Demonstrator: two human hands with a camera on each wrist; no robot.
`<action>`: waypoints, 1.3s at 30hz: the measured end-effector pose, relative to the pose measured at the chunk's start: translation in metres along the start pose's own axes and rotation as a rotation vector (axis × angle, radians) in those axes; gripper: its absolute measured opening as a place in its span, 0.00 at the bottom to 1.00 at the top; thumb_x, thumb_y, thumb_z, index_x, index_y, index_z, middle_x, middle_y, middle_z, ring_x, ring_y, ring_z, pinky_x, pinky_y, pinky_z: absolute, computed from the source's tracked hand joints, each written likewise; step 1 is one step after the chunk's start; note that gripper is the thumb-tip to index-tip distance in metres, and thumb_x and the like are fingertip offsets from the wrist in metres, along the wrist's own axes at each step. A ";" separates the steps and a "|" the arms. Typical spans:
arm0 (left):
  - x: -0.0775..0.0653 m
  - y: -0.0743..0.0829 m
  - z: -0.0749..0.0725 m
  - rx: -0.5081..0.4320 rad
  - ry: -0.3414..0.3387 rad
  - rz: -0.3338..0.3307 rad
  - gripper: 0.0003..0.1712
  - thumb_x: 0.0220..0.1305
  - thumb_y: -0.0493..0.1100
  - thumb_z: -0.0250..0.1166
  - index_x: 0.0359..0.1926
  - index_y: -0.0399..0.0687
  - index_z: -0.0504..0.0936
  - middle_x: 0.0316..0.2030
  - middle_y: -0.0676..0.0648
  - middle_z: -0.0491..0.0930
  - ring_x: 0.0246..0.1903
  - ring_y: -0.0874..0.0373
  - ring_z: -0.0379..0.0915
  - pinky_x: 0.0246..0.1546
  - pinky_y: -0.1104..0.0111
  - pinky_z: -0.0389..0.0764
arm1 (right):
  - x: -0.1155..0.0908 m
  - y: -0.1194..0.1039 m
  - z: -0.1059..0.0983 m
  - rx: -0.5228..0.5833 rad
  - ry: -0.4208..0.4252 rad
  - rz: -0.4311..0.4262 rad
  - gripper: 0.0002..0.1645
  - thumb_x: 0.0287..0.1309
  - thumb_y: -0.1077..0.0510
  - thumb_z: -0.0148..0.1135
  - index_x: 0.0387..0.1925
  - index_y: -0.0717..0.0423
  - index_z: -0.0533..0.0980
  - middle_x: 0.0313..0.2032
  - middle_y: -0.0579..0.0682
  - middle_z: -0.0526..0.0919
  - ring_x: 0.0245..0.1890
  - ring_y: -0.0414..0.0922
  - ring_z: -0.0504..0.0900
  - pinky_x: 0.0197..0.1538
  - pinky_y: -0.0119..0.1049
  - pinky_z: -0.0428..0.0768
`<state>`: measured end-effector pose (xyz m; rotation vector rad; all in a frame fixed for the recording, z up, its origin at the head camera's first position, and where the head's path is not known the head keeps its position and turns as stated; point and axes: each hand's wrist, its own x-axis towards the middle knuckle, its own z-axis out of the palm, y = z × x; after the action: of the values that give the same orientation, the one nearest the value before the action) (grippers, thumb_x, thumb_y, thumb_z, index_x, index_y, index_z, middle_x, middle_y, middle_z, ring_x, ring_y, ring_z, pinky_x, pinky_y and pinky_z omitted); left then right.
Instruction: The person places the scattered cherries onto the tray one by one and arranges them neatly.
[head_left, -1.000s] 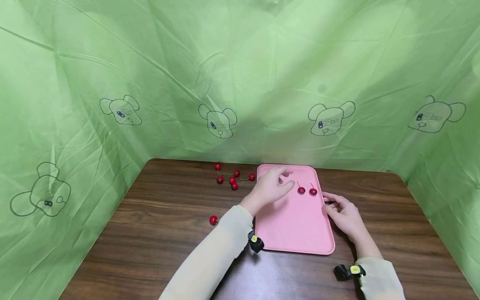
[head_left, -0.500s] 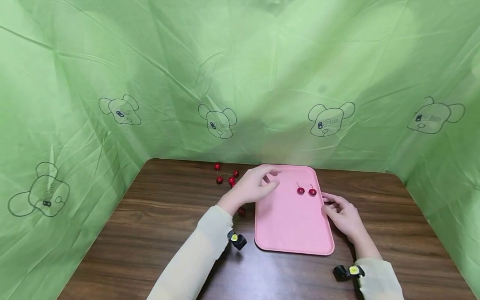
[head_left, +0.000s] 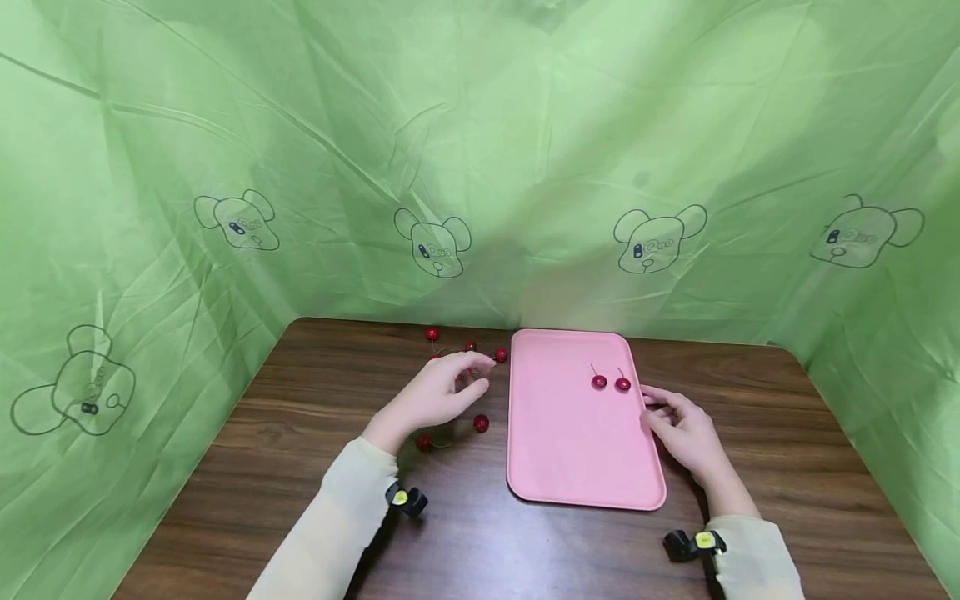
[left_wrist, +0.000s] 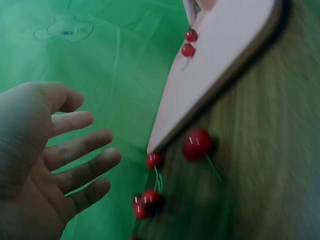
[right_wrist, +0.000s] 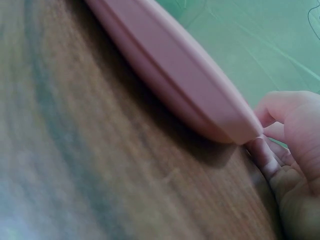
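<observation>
A pink tray [head_left: 581,450] lies on the wooden table, with two red stemmed cherries [head_left: 622,384] near its right rim. My right hand [head_left: 688,435] holds that rim; in the right wrist view its fingertips [right_wrist: 260,150] meet the tray's edge. Left of the tray my left hand [head_left: 433,393] hovers above the table, fingers loosely bent and nothing in its grasp. Beneath and beyond it are several loose cherries, partly hidden by the hand. One cherry [head_left: 482,423] sits close to the tray's left side, and another [head_left: 423,442] lies by the left wrist.
Farther back on the table are more cherries, one [head_left: 500,356] beside the tray's left rim and one [head_left: 432,333] near the rear edge. Green cloth [head_left: 525,167] with printed bear heads hangs behind the table and at both sides.
My left hand has moved left from over the tray to above the loose cherries. A cherry now shows beside the tray's left side. The right hand stays at the rim.
</observation>
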<state>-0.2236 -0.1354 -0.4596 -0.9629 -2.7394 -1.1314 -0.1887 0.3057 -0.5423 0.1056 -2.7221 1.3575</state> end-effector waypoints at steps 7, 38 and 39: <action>-0.036 -0.019 -0.007 -0.058 -0.015 -0.055 0.18 0.78 0.42 0.65 0.65 0.45 0.85 0.57 0.49 0.89 0.52 0.59 0.85 0.52 0.54 0.86 | -0.002 -0.003 0.000 0.016 -0.002 -0.001 0.27 0.73 0.59 0.69 0.70 0.62 0.79 0.56 0.62 0.87 0.40 0.35 0.81 0.42 0.25 0.79; -0.101 -0.087 -0.018 -0.374 -0.225 -0.117 0.26 0.69 0.30 0.66 0.65 0.52 0.85 0.52 0.47 0.87 0.50 0.48 0.80 0.48 0.67 0.78 | -0.001 -0.005 0.000 0.012 -0.002 0.014 0.27 0.73 0.59 0.69 0.70 0.61 0.79 0.54 0.61 0.88 0.40 0.36 0.81 0.41 0.27 0.80; -0.101 -0.087 -0.018 -0.375 -0.228 -0.118 0.26 0.69 0.29 0.66 0.64 0.52 0.85 0.52 0.47 0.87 0.50 0.48 0.80 0.48 0.67 0.78 | 0.000 -0.005 0.001 0.015 -0.003 0.014 0.27 0.73 0.59 0.69 0.70 0.61 0.79 0.54 0.61 0.88 0.40 0.36 0.81 0.41 0.27 0.80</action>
<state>-0.1936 -0.2489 -0.5264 -1.0315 -2.8481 -1.7017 -0.1879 0.3020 -0.5388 0.0906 -2.7205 1.3824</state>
